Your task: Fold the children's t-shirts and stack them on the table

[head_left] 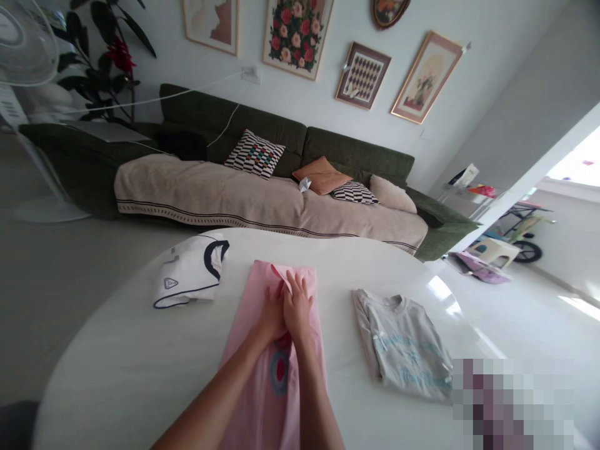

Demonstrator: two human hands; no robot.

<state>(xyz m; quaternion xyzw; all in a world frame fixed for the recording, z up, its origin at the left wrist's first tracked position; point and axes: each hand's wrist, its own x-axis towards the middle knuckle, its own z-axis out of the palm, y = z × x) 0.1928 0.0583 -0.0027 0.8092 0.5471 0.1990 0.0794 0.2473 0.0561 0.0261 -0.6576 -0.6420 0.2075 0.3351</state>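
Note:
A pink garment (255, 350) lies folded lengthwise on the white table in front of me, with a blue and red print (280, 371) partly showing. Both my hands rest on its far part, side by side and slightly overlapping. My right hand (297, 306) presses on the cloth with its fingers spread and stretched forward. Beside it, my left hand (272, 314) lies on the same cloth, its fingers extended but partly hidden by the right hand and a raised fold. Near the far edge, a pointed flap of the pink cloth stands up a little.
The white oval table (126, 369) bears a folded white shirt with dark trim (190, 272) on the left and a folded grey T-shirt (405, 344) on the right. Behind it stands a green sofa (356, 147) with cushions. A white fan (32, 125) stands at far left.

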